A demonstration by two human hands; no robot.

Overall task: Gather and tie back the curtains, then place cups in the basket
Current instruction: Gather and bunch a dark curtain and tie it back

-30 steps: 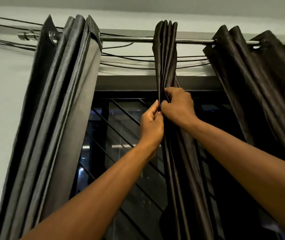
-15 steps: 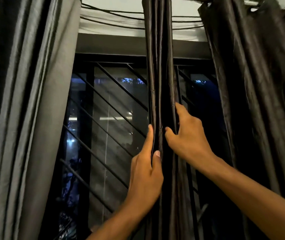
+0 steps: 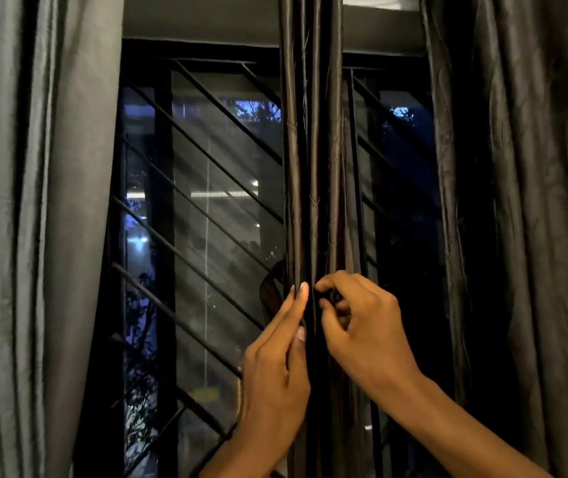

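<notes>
A narrow bunch of dark brown curtain folds [image 3: 313, 160] hangs down the middle of the window. My left hand [image 3: 277, 367] pinches the left folds between thumb and straight fingers, fingertips pointing up. My right hand [image 3: 361, 326] has its fingers curled round the right side of the same bunch, level with the left hand's fingertips. A grey curtain [image 3: 37, 219] hangs gathered at the left. Another dark curtain [image 3: 530, 208] hangs at the right. No cups or basket are in view.
Behind the curtains is a window with a black frame and slanted black bars [image 3: 206, 215]. Night lights and foliage show through the glass. A grey lintel [image 3: 199, 19] runs across the top.
Both hands have slid down the middle curtain bunch, from near the rod to mid-window height. The view has dropped with them, so the rod is out of frame. My right fingers have curled tighter.
</notes>
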